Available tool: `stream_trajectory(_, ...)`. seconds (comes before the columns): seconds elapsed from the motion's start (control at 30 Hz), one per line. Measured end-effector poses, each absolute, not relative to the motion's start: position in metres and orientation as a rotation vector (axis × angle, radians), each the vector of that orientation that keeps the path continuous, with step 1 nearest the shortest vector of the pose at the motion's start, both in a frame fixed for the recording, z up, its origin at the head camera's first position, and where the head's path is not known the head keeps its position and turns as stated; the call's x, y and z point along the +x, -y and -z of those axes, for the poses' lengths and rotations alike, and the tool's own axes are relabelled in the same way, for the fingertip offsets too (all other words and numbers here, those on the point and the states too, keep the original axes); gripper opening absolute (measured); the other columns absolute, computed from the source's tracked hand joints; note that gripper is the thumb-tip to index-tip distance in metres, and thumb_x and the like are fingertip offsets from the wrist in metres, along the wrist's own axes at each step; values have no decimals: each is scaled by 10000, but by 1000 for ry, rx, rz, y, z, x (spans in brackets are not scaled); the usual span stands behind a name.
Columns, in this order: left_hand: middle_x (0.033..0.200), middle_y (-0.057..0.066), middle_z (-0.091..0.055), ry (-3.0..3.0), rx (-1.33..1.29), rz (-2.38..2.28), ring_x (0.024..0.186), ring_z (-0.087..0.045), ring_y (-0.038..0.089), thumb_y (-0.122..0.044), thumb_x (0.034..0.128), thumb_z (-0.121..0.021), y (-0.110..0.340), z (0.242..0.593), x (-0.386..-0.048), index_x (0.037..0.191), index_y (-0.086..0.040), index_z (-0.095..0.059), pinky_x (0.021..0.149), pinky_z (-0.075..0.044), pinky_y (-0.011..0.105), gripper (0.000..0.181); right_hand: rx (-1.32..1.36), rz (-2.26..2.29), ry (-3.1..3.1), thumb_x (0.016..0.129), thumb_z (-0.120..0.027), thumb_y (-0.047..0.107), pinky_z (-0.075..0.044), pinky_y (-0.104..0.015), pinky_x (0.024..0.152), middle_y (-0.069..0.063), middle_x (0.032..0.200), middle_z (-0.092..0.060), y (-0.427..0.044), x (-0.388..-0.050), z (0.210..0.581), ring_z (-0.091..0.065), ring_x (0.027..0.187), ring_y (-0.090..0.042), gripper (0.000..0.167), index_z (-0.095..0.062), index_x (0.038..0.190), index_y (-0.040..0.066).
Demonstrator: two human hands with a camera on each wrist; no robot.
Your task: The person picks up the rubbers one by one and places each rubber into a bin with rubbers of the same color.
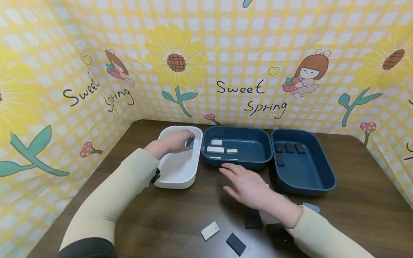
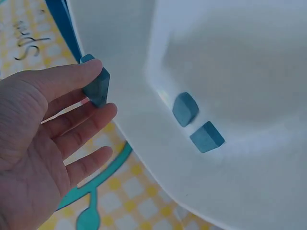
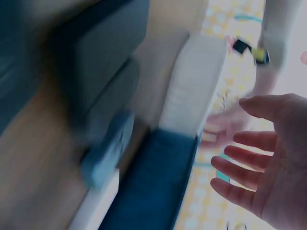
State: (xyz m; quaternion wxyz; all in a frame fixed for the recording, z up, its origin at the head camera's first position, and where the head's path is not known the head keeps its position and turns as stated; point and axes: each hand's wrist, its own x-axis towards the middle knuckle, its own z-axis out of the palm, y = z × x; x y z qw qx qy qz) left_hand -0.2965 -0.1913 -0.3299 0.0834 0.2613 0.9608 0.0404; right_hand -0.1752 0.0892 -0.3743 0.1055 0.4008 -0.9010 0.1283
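I see the left hand (image 2: 33,110) pinching a small, angular teal block (image 2: 98,88) over the white plastic tray (image 1: 175,172), near the tabletop's (image 1: 180,211) far-left corner, likely for easy release; the right hand (image 1: 247,185), fingers spread, seems empty despite blur.

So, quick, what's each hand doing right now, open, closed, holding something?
Left hand: holding a small blue-green block between thumb and fingers.
Right hand: open, holding nothing.

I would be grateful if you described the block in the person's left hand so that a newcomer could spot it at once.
Start at the white tub, leftmost in the row of three. The left hand is over it, pinching a small blue-green block. Two more blue-green blocks lie inside the tub; only this one is held.
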Motion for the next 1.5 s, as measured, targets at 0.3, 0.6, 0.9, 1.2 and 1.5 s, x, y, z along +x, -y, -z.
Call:
stream_trajectory(0.3,1132,106,-627,-2807,462,-251,949,-578,251,-91,855,-748,182,341,-322,1276,-48,-607,808,-524,390,446,1392,-314,2713,930,-658,317,-448,-380,976,-77,1533,-344,-42,-184,382,-443,1297,-225,671,-373,1492,87)
stream_trajectory(0.6,1111,90,-657,-2813,403,-195,943,-586,234,-85,829,-775,186,360,-340,1209,-57,-657,872,-491,403,400,1506,-161,2704,924,-652,356,-453,-356,951,-30,1554,-315,-24,-189,385,-416,1311,-196,676,-378,1497,122)
stream_trajectory(0.9,1108,89,-650,-2788,388,-123,945,-564,245,-75,845,-754,189,372,-346,1169,-67,-674,885,-460,403,334,1512,-167,2749,922,-660,306,-470,-316,917,-17,1540,-344,-21,-190,383,-477,1259,-178,637,-410,1484,141)
stream_trajectory(1.2,1137,109,-659,-2805,431,-90,971,-581,244,-75,859,-735,190,374,-345,1171,-49,-672,926,-457,422,320,1497,-180,2749,915,-673,281,-477,-303,900,-21,1536,-350,-21,-191,385,-508,1223,-171,636,-416,1480,140)
stream_trajectory(1.5,1139,116,-657,-2835,436,-54,1003,-589,252,-64,854,-731,186,377,-351,1173,-41,-667,973,-429,438,326,1476,-180,2726,913,-665,222,-496,-292,859,-26,1523,-374,-22,-193,384,-544,1176,-171,605,-438,1467,137)
